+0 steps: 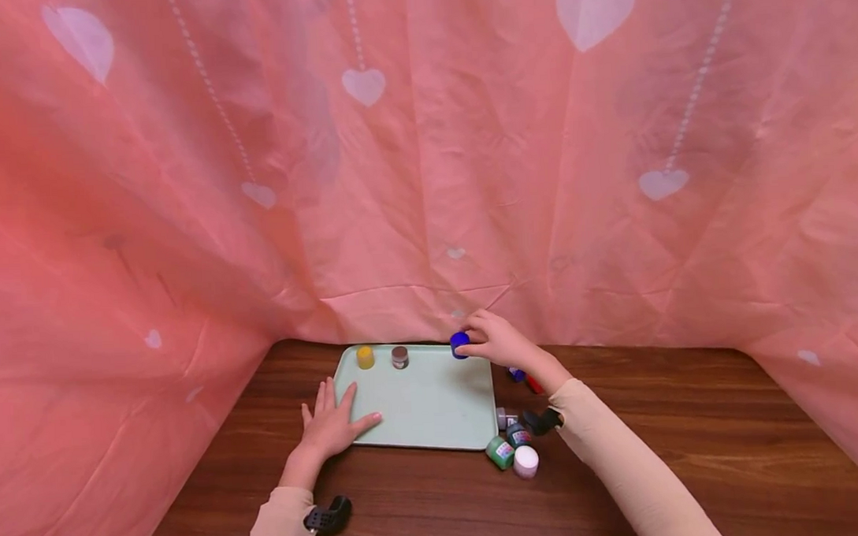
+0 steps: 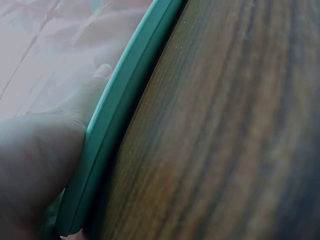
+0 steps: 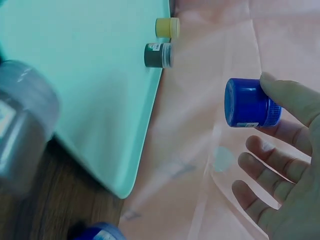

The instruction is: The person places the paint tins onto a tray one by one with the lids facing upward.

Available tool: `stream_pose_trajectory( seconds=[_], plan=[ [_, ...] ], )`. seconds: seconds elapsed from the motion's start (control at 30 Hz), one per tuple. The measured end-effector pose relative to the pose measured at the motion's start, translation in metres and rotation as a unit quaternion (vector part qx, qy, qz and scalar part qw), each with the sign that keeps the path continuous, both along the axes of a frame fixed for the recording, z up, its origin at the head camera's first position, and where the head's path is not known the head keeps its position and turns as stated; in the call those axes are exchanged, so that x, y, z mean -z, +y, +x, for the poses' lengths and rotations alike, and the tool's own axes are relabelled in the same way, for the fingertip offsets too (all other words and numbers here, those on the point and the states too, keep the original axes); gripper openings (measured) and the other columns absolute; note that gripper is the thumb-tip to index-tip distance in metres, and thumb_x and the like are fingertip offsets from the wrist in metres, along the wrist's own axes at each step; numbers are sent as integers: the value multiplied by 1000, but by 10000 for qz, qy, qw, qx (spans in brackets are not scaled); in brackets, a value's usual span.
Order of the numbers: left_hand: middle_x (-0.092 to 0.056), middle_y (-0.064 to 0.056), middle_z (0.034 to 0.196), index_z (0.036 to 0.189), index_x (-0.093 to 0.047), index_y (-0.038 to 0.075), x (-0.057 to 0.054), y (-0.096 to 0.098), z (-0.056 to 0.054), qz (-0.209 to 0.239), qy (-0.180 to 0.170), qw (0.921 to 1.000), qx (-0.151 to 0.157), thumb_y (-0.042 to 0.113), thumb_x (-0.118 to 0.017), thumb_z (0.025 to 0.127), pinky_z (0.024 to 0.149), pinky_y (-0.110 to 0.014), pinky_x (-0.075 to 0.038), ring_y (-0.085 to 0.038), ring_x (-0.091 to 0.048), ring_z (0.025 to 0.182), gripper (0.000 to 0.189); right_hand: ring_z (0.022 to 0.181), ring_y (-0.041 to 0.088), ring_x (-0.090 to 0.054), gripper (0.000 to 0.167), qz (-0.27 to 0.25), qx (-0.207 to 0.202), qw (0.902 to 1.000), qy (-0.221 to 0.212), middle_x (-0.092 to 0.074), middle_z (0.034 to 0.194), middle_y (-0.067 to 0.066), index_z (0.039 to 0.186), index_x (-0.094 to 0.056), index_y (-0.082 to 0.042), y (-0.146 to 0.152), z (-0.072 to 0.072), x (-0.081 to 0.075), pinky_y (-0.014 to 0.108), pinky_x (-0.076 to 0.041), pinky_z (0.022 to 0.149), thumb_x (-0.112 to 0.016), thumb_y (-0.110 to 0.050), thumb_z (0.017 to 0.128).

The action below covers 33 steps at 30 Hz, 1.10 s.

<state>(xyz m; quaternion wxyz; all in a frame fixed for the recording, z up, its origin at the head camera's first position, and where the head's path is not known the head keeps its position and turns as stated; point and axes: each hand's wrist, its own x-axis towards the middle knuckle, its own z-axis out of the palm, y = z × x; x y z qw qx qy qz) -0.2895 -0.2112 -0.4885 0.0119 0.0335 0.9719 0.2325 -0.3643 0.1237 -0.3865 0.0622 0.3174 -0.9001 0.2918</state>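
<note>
Between thumb and index finger, my right hand (image 1: 501,340) pinches a small blue paint jar (image 1: 459,345) at the far right corner of a pale green tray (image 1: 427,410). In the right wrist view the blue jar (image 3: 245,102) is gripped at its ridged lid end, the other fingers spread apart. My left hand (image 1: 331,421) lies with spread fingers on the tray's left edge; in the left wrist view the thumb side meets the green rim (image 2: 107,120). Along the tray's back stand a yellow jar (image 1: 364,358) and a brown jar (image 1: 400,357).
Right of the tray, on the wooden table (image 1: 690,424), several jars lie close together, among them a green one (image 1: 501,452) and a white-topped one (image 1: 526,461). Another blue jar (image 1: 516,374) and a red one (image 1: 535,385) are under the right forearm. A pink curtain (image 1: 426,181) hangs behind.
</note>
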Motion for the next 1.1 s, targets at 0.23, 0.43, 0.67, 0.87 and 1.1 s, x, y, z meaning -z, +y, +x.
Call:
stream_pose_trajectory(
  seconds=[0.23,0.43,0.67,0.87,1.1],
  plan=[
    [-2,-29,161,153,-33,11,-1,-2,-1,17,10,10000,6,68,-58,85,108,-76,-1,-45,0,150,92,95,23,-56,34,-147,57,9998,-137,-63,106,12,108,-70,-6,-15,-20,-2,39,-49,87,-78,-29,83],
    [-2,-29,161,153,-33,11,0,-2,-2,13,16,10000,1,68,-58,85,108,-77,-1,-45,0,150,92,98,21,-58,34,-170,137,9988,-440,-63,106,12,106,-70,-4,-28,-37,7,34,-50,87,-79,-25,81],
    [-5,-30,161,152,-34,11,-3,-3,-2,-40,73,10000,-8,68,-58,84,108,-77,-2,-46,-2,150,92,92,22,-65,31,313,-104,9987,-398,-66,104,14,98,-69,-2,-48,-49,24,33,-53,83,-82,-23,79],
    [-4,-29,161,152,-34,11,-1,-2,-2,-9,45,10000,16,68,-58,84,108,-77,-2,-45,-1,150,92,83,15,-53,27,648,-23,9968,-472,-67,88,3,95,-68,-6,-54,-54,38,29,-46,82,-82,-23,79],
    [-5,-30,161,152,-34,11,1,-2,-2,22,27,10000,30,66,-59,85,108,-77,-2,-46,-2,150,91,85,17,-56,28,556,237,9961,-636,-70,96,7,97,-70,-4,-50,-60,47,31,-47,83,-83,-19,77]
  ],
)
